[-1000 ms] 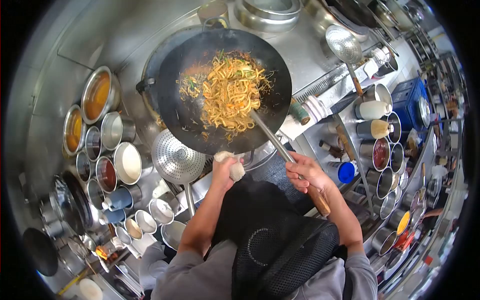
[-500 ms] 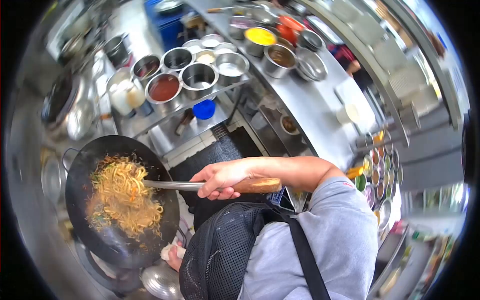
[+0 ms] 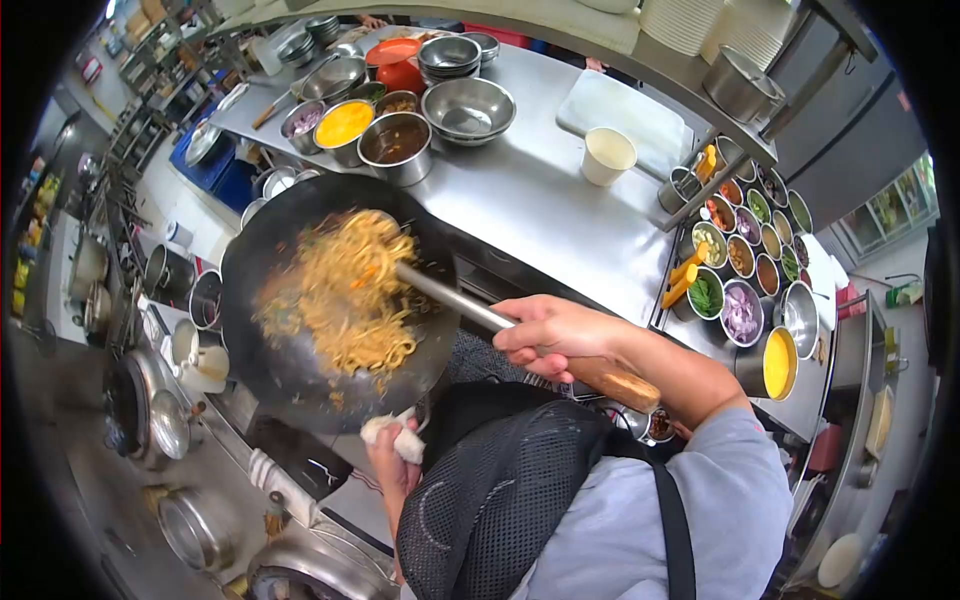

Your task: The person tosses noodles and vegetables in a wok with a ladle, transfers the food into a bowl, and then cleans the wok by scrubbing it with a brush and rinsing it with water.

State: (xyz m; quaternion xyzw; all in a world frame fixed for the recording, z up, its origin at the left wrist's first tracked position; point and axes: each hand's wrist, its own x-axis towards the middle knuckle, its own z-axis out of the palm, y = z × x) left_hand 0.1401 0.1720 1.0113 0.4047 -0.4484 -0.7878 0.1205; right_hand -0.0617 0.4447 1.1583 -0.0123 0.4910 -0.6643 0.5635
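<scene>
Noodles [image 3: 375, 285] are in the big black wok [image 3: 262, 345], all in a messy heap with little bits mixed in. Some look blurry.

The right hand [image 3: 550, 338] is wrapped around a long metal tool [image 3: 455, 300] with a wooden handle [image 3: 618, 385]. The far end of the tool goes into the noodles, so I can't tell its shape. The left hand [image 3: 388, 470] is closed on a white cloth [image 3: 396, 438] at the near edge of the wok. The cloth hides some of its fingers.

The wok is tipped, close to the long edge of the shiny metal table [image 3: 525, 185]. I can't tell if they touch.

On the table, a pot of brown liquid [image 3: 395, 145] is next to a pot with bright yellow stuff [image 3: 343, 123]. A wide metal bowl [image 3: 468, 108] is near them. A white tub [image 3: 608, 157] is by a white cutting board [image 3: 630, 125]. Over to the right, a pot of cut purple onion [image 3: 742, 312] is near a pot of green bits [image 3: 706, 293].
</scene>
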